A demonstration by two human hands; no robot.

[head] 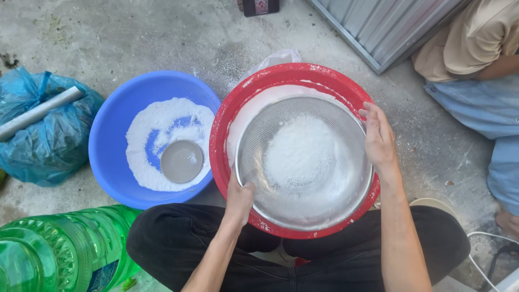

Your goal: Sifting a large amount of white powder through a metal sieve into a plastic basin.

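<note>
A round metal mesh sieve (346, 157) holding a heap of white flour (299, 150) sits over a red plastic basin (281, 75). My left hand (239, 199) grips the sieve's near-left rim. My right hand (379, 137) holds the sieve's right rim. White powder lies in the red basin under the sieve. To the left, a blue basin (111, 135) holds more white flour with a small grey bowl (181, 161) resting in it.
A blue plastic bag (46, 140) with a grey pipe across it lies at far left. A green plastic bottle (59, 249) is at bottom left. Another person sits at upper right (476, 59), near a corrugated metal sheet (384, 27). The floor is concrete.
</note>
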